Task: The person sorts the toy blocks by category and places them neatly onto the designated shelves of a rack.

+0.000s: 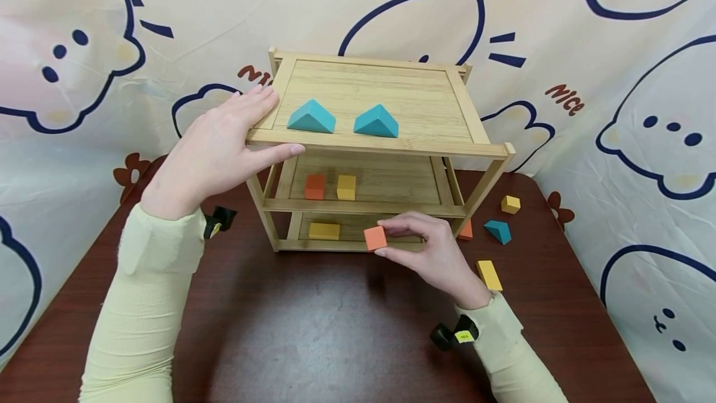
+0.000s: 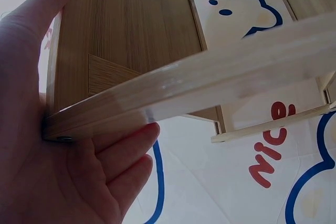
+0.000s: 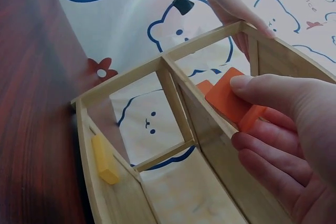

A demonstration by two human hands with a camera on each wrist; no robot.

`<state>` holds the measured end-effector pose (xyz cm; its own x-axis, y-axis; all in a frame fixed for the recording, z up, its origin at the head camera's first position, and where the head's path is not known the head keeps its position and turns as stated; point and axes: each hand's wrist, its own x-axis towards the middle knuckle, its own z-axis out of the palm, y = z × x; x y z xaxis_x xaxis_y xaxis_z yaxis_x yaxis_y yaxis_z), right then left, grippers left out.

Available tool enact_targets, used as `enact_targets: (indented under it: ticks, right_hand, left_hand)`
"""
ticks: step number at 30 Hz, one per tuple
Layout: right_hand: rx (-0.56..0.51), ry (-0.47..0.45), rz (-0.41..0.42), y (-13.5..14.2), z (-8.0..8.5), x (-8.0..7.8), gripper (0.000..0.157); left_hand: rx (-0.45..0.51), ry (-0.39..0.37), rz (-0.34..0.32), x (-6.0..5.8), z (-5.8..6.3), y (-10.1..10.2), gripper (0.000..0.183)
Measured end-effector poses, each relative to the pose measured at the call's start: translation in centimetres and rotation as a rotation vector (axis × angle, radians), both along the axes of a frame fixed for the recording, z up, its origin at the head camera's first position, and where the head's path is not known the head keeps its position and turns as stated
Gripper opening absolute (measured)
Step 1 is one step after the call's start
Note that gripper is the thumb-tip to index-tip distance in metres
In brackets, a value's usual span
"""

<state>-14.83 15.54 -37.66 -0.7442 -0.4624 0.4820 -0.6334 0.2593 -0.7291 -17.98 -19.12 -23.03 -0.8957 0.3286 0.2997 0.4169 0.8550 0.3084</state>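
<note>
Orange cube (image 1: 375, 238), head and right-wrist only

My head camera faces forward-down over the three-tier wooden shelf (image 1: 375, 89); my left wrist camera (image 1: 222, 220) and right wrist camera (image 1: 444, 336), nearer and tilted, share its left end.

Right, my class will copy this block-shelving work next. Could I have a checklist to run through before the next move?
1. Right hand pinches the orange cube: ok.
2. Left hand holds the wooden rack near its front left corner: ok.
3. Bare space right of the yellow block on the bottom shelf: ok, though the right hand hides part.
4. Orange cube free of contact with the rack: cannot tell; they overlap in the views.
5. All blocks off the table: not ok; a yellow cube, teal prism and long yellow block lie right of the rack.
</note>
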Motion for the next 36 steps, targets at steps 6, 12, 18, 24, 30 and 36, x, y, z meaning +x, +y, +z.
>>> enact_targets:
  ticks: [6, 12, 18, 24, 30, 36]
  right_hand:
    - [-0.006, 0.043, -0.040, 0.0, 0.2, -0.1, 0.037]
    - [-0.006, 0.050, -0.093, 0.0, 0.6, 0.0, 0.038]
    - [-0.004, 0.051, -0.158, -0.1, 1.1, 0.1, 0.040]
    - [-0.016, 0.060, -0.188, -0.4, 1.5, 0.0, 0.040]
    - [-0.031, 0.082, -0.228, -0.7, 1.7, -0.3, 0.039]
    - [-0.047, 0.093, -0.275, -1.0, 1.8, -0.6, 0.039]
  left_hand:
    - [0.001, 0.007, -0.004, 0.0, 0.0, 0.0, 0.094]
    - [-0.002, 0.014, -0.007, -0.1, 0.0, 0.0, 0.094]
    - [-0.002, 0.015, -0.009, 0.0, 0.0, 0.0, 0.094]
    - [0.000, 0.012, -0.009, -0.1, 0.0, 0.0, 0.094]
    - [-0.001, 0.017, -0.010, -0.1, 0.0, -0.1, 0.094]
    - [-0.003, 0.014, -0.005, 0.0, 0.0, 0.0, 0.094]
